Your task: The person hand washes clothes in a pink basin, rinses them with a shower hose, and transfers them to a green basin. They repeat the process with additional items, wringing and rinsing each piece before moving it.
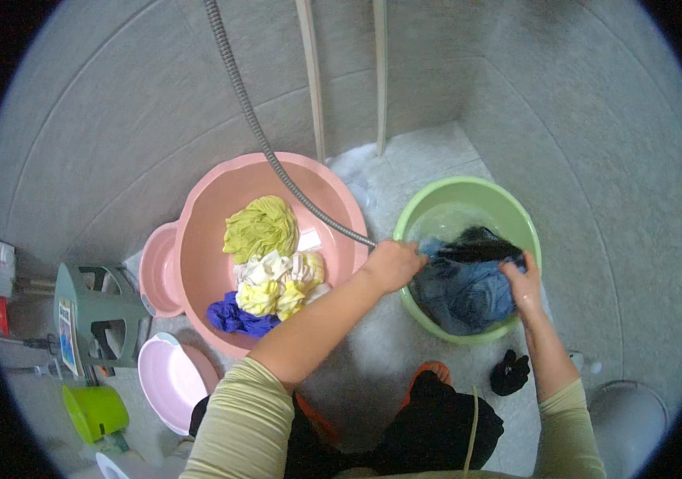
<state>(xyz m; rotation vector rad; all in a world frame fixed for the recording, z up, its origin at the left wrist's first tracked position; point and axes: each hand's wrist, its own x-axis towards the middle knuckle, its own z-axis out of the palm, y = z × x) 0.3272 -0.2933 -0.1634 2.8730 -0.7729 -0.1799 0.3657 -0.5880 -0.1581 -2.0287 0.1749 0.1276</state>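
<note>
A light green basin [529, 224] on the floor in front of me, to the right, holds water and wet clothing. Blue denim-like cloth [479, 293] fills its near part, and a black garment [479, 246] lies over it. My left hand [396, 263] is closed around the end of a ribbed metal shower hose [293, 185] at the basin's left rim; whatever fitting is in the fist is hidden. At the right side of the basin, my right hand [523, 284] grips the edge of the dark wet cloth between thumb and fingers.
Left stands a large pink basin [209, 209] with twisted yellow-green, white-yellow and blue-purple clothes. Smaller pink [161, 269] and pale lilac [167, 383] basins, a grey-green stool [92, 317] and a lime bucket [95, 413] stand beyond. A black cloth bundle [509, 372] and grey bin [628, 425] are right.
</note>
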